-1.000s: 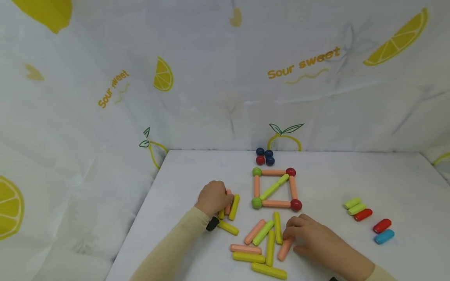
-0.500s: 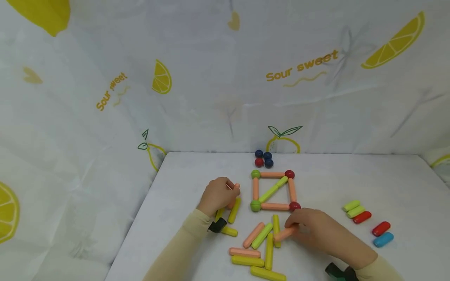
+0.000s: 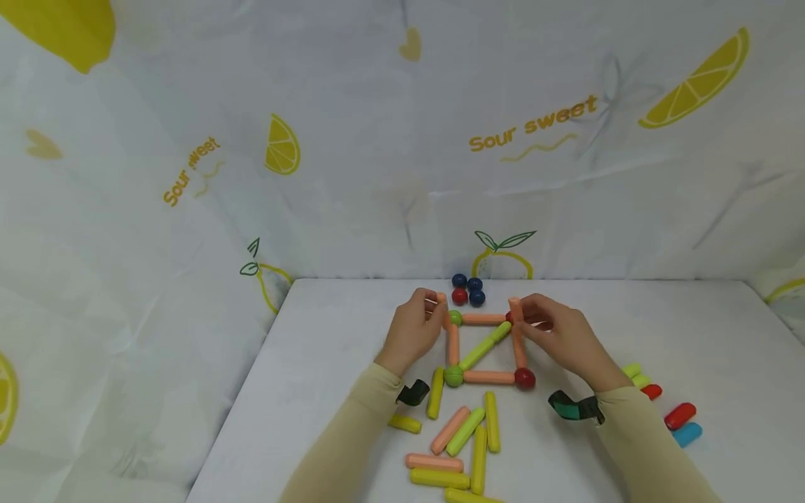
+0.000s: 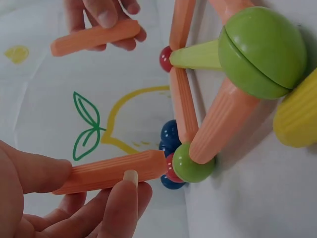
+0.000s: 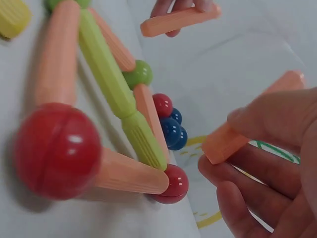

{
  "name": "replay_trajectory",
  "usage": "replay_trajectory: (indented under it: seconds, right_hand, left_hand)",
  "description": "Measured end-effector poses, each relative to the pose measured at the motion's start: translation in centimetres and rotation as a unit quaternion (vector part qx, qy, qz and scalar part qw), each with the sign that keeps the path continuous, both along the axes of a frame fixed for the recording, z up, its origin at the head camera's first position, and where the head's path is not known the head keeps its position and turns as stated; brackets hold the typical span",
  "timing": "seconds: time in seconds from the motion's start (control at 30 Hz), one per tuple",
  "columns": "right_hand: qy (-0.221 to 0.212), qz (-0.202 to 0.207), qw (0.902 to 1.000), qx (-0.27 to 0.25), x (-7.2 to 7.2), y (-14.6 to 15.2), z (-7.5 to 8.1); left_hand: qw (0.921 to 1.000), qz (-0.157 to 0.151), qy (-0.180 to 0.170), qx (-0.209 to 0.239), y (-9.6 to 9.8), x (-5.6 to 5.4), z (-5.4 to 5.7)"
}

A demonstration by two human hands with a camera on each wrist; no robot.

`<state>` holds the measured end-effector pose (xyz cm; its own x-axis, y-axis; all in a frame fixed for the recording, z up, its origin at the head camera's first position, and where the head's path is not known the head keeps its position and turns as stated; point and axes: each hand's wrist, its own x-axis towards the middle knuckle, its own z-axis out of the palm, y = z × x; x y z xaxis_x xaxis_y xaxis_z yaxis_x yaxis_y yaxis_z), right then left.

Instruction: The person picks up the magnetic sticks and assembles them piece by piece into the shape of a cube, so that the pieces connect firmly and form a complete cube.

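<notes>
My left hand (image 3: 411, 332) pinches an orange stick (image 4: 111, 171) upright over the far-left green ball (image 3: 454, 318) of a flat square. In the left wrist view the stick's lower end is close to that ball (image 4: 194, 162). My right hand (image 3: 569, 339) pinches a second orange stick (image 5: 265, 111) over the far-right red ball (image 5: 171, 184), its lower end a little apart from it in the right wrist view. Orange sticks (image 3: 489, 378) form the square's sides, with green balls at its left corners and red at its right. A light-green diagonal (image 3: 481, 353) of two joined pieces crosses it.
Behind the square sit a loose red ball (image 3: 460, 297) and several dark blue balls (image 3: 474, 284). Loose yellow sticks (image 3: 492, 422), orange ones (image 3: 434, 462) and a light-green one (image 3: 466, 432) lie in front. Short red (image 3: 680, 416) and blue pieces (image 3: 687, 434) lie at the right.
Both hands have picked up orange sticks, from the left group and the front pile. They have carried them away from me to the square's two far corners, turning them upright.
</notes>
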<state>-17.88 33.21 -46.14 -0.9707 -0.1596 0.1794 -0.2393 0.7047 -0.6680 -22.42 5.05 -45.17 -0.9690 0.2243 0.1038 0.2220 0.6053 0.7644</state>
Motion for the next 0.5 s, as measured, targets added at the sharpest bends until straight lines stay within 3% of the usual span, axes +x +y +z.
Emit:
replay_trajectory:
  seconds: [0.27, 0.5]
  right_hand:
    - [-0.034, -0.069, 0.9954, -0.057, -1.8, 0.7, -1.3]
    - [-0.034, -0.077, 0.9936, -0.076, -2.8, 0.4, -2.1]
  left_hand:
    - [0.9992, -0.034, 0.022, -0.004, 1.1, -1.1, -0.8]
    - [0.9977, -0.046, 0.047, -0.014, 1.3, -2.0, -1.4]
